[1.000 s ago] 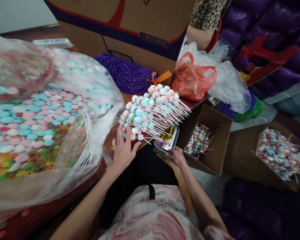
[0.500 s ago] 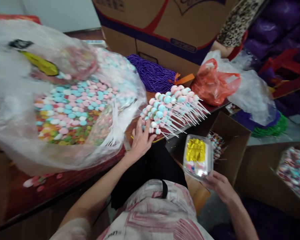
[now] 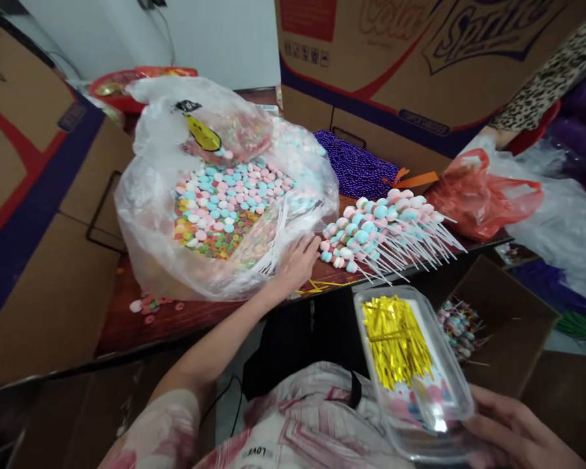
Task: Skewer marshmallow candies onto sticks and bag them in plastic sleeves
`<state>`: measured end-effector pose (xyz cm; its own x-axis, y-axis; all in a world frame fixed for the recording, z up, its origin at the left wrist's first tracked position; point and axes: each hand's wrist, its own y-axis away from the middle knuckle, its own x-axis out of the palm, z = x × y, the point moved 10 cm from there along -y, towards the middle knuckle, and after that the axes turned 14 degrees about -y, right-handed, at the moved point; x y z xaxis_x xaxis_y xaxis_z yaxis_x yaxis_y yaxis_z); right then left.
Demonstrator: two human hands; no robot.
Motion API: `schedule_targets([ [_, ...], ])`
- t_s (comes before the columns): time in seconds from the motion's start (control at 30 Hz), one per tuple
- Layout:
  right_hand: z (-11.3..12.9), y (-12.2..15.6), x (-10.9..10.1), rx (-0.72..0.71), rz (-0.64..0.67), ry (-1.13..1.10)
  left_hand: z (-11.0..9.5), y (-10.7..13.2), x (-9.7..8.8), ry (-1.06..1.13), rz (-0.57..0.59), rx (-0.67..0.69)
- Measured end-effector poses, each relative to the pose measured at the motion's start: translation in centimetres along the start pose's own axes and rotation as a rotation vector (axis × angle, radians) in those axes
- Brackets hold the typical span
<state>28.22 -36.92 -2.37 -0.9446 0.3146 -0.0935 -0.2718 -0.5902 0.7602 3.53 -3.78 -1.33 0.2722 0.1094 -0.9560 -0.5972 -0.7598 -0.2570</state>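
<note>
Head camera: nearest, the right hand (image 3: 515,430) has its grip clamped on the edge of a clear container (image 3: 403,443) bearing gold strips (image 3: 398,342), held before the desk (image 3: 122,335). The left hand (image 3: 295,266), fingers loosely extended, lies between the plastic bag (image 3: 139,215) of candies and the candy sticks (image 3: 371,225). Beyond sit purple beads (image 3: 356,163), then a cardboard box (image 3: 317,85).
</note>
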Motion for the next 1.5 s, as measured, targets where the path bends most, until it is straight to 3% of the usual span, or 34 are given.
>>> schedule_targets([
  [0.13,5.5,-1.7,7.8,-0.007,0.194,-0.034,2.7,-2.5,-1.0,-0.131,0.057,0.092],
  [0.33,10.7,-6.0,17.7,-0.057,0.304,-0.218,10.6,-5.8,-2.6,0.018,-0.039,-0.063],
  [0.47,12.1,-9.4,21.8,-0.119,0.285,-0.364,14.9,-5.6,-1.8,0.093,-0.028,-0.179],
  [0.73,13.0,-12.3,27.1,-0.207,0.241,-0.531,15.9,-5.3,-2.1,0.200,-0.058,-0.185],
  [0.87,14.2,-13.3,28.9,-0.233,0.263,-0.561,17.4,-4.4,-4.2,0.362,-0.198,-0.318],
  [0.93,14.4,-13.8,29.1,-0.239,0.256,-0.557,16.9,-3.7,-5.3,0.382,-0.229,-0.308],
  [1.07,14.1,-14.0,28.6,-0.259,0.259,-0.471,14.2,-2.9,-4.8,0.371,-0.064,-0.222],
  [1.27,13.5,-13.9,27.7,-0.253,0.291,-0.299,12.8,-2.6,-3.5,0.160,0.044,-0.322],
  [1.5,13.7,-14.2,27.9,-0.271,0.275,-0.368,11.0,-2.7,-5.6,-0.168,0.130,-0.361],
])
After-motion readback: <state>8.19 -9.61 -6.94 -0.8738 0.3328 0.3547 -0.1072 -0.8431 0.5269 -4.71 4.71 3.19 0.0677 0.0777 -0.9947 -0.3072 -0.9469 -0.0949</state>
